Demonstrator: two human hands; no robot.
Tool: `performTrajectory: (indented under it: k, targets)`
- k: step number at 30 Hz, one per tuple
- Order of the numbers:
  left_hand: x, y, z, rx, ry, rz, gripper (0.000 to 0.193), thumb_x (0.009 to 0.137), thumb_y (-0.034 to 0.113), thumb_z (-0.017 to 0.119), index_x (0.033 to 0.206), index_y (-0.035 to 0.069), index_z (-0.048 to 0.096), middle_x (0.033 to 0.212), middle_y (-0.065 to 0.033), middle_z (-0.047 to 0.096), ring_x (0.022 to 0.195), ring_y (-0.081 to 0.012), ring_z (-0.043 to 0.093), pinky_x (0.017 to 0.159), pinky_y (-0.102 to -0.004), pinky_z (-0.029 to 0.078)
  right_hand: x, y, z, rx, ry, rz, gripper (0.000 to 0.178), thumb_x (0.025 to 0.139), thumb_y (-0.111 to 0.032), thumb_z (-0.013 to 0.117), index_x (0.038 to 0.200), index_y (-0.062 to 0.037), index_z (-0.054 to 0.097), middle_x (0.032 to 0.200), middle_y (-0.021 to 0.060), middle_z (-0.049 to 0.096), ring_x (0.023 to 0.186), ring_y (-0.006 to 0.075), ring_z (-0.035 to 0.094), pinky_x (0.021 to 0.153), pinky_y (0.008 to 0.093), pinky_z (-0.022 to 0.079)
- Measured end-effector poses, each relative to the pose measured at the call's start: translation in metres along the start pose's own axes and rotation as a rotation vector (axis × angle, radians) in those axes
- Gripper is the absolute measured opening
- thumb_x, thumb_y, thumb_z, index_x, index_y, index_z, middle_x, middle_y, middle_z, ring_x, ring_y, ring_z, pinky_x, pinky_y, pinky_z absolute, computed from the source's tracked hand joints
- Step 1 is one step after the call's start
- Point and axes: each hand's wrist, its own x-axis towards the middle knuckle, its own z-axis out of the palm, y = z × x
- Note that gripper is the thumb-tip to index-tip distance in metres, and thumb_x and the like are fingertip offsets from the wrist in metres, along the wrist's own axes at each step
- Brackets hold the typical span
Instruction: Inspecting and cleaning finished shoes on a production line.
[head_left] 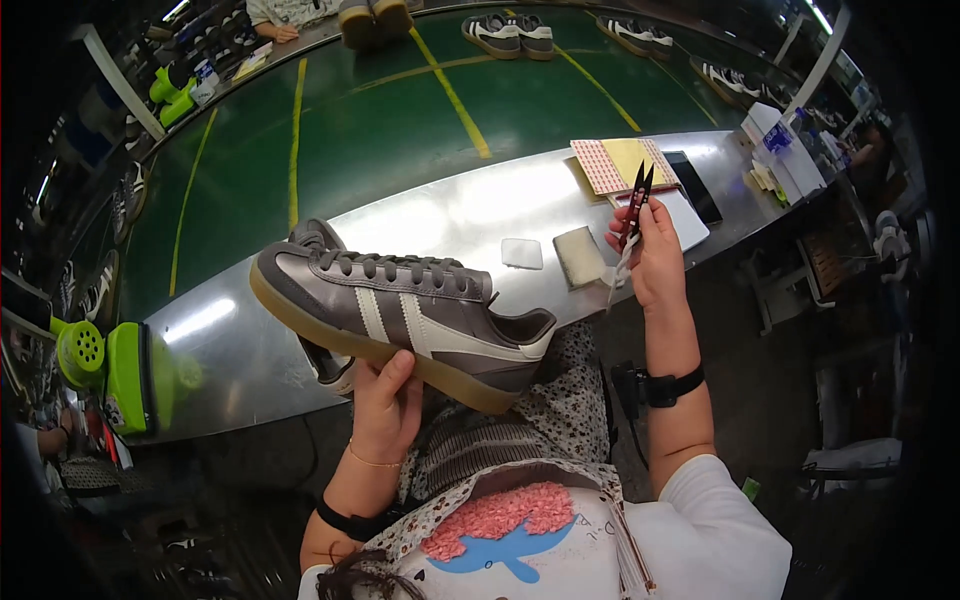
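Observation:
My left hand (388, 402) grips a dark grey sneaker (345, 300) by its gum sole, tilted with the toe to the left. Two pale stripes run down the side facing me, and its grey laces are threaded. A second grey shoe (318, 234) is partly hidden behind it, over the metal bench. Higher up on the right, my right hand (655, 262) is closed around dark thread snips (637, 196), blades pointing up. White cord or cloth strip hangs from the snips' handle. Just left of that hand lie a beige sponge (579, 257) and a small white pad (522, 253).
Beyond the metal bench (215, 385) runs a green conveyor belt (370, 130) with yellow lines, carrying pairs of shoes (508, 35). Sticker sheets (608, 167), a phone (697, 188) and a white box (782, 152) sit at right. A lime-green device (125, 378) stands left. A co-worker's hand (287, 33) shows across the belt.

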Motion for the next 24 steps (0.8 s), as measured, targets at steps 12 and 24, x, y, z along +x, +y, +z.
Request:
performTrajectory:
  k: [12, 24]
  targets:
    - [0.001, 0.000, 0.006, -0.106, -0.007, -0.011, 0.044, 0.081, 0.005, 0.061, 0.121, 0.002, 0.041, 0.112, -0.0067, 0.054, 0.103, -0.0185, 0.053, 0.092, -0.0334, 0.042, 0.000, -0.005, -0.037, -0.822, -0.448, 0.426, 0.018, 0.091, -0.021, 0.050, 0.091, -0.0032, 0.052, 0.080, 0.0043, 0.060, 0.070, 0.0106, 0.057, 0.061, 0.0233, 0.046]
    - [-0.005, 0.002, 0.005, -0.034, 0.032, 0.030, 0.046, 0.080, 0.005, 0.060, 0.123, 0.008, 0.043, 0.115, -0.0047, 0.053, 0.108, -0.0203, 0.051, 0.094, -0.0365, 0.040, -0.040, -0.013, 0.041, -0.645, -0.431, -0.221, 0.026, 0.088, -0.020, 0.055, 0.106, -0.0021, 0.052, 0.078, 0.0014, 0.050, 0.067, 0.0102, 0.047, 0.061, 0.0218, 0.039]
